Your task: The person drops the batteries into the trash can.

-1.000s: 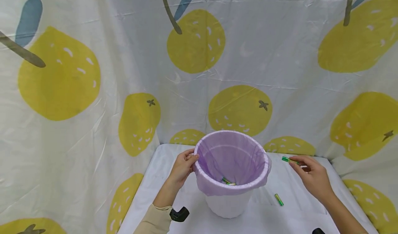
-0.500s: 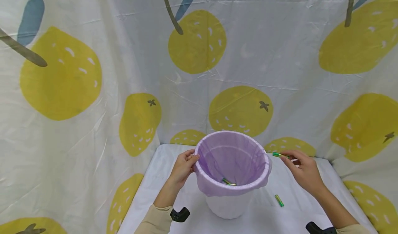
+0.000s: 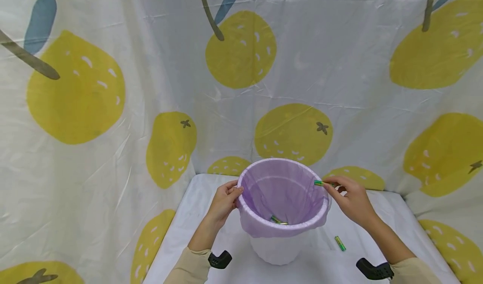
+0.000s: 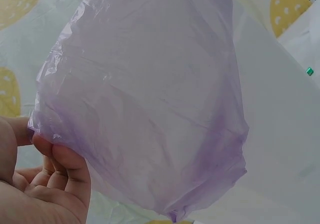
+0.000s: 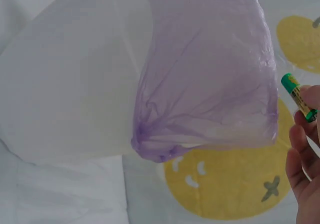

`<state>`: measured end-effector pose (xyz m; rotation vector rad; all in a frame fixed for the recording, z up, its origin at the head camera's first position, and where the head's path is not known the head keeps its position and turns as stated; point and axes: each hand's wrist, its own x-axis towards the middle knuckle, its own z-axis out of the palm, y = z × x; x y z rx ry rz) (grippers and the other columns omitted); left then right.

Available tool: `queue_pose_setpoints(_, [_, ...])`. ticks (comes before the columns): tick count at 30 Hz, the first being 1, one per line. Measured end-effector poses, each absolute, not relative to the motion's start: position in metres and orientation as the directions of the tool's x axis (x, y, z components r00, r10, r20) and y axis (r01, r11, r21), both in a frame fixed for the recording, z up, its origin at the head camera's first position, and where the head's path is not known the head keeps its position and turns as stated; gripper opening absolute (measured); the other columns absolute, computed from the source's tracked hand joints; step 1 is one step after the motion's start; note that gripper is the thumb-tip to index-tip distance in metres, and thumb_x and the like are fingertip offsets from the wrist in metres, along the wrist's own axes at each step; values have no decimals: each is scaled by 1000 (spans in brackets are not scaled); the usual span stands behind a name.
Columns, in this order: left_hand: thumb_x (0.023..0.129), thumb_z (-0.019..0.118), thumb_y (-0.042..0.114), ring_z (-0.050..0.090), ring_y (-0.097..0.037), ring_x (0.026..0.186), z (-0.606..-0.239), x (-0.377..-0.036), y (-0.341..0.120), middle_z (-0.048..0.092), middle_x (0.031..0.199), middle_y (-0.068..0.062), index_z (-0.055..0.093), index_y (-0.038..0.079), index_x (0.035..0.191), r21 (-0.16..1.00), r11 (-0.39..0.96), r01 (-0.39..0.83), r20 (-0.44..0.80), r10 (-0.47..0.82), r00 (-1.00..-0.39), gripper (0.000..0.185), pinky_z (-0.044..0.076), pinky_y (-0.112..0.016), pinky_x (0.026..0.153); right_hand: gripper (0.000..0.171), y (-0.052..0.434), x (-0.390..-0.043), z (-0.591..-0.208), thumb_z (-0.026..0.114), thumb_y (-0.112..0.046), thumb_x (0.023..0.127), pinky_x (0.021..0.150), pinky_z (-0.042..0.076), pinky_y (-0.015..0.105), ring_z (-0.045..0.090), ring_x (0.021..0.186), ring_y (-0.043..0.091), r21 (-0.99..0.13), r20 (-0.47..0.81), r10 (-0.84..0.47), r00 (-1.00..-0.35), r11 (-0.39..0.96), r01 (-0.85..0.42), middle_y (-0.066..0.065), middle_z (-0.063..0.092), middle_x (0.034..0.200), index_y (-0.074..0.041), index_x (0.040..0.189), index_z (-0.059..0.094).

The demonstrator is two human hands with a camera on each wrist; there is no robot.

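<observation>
A white trash can (image 3: 277, 250) with a purple plastic liner (image 3: 283, 231) folded over its rim stands on the table. My left hand (image 3: 222, 200) grips the rim on its left side, thumb over the liner; the left wrist view shows these fingers (image 4: 70, 166) pinching the bag's edge. At the right rim my right hand (image 3: 352, 198) pinches a green and gold battery (image 3: 318, 183) between thumb and fingers. In the right wrist view that battery (image 5: 298, 96) is just beyond the liner's edge. Several similar batteries (image 3: 277, 220) lie at the bottom of the lined can.
Another green battery (image 3: 340, 243) lies on the white-covered table (image 3: 226, 254), right of the can. Behind and at both sides hangs a white curtain (image 3: 339, 57) printed with yellow fruit.
My right hand has moved left with the battery, from over the table's right side to the can's right rim. My left hand keeps its hold on the rim.
</observation>
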<state>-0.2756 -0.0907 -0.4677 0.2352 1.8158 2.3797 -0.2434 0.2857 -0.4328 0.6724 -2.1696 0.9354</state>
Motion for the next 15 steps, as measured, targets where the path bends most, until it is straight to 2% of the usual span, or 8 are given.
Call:
queue_pose_setpoints(8, [101,64,3,52,-5,66,-468,-276,-90,58,80,2,47,-15,142,964,-266,-22,34,205,-978,47,49,-20,59,26,272,-254,-427,79,12,81,65,50,16,58,79,7,-405,734,-239,-635,597,-692,-3,70,93,-5,101,76])
queue_pose_setpoints(15, [101,63,2,51,-5,65,-468,-276,-90,58,80,3,48,-15,141,963,-270,-15,41,200,-979,46,49,-20,58,26,261,-263,-427,79,11,83,62,51,18,58,76,8,-420,725,-261,-637,565,-710,-4,69,92,-7,101,77])
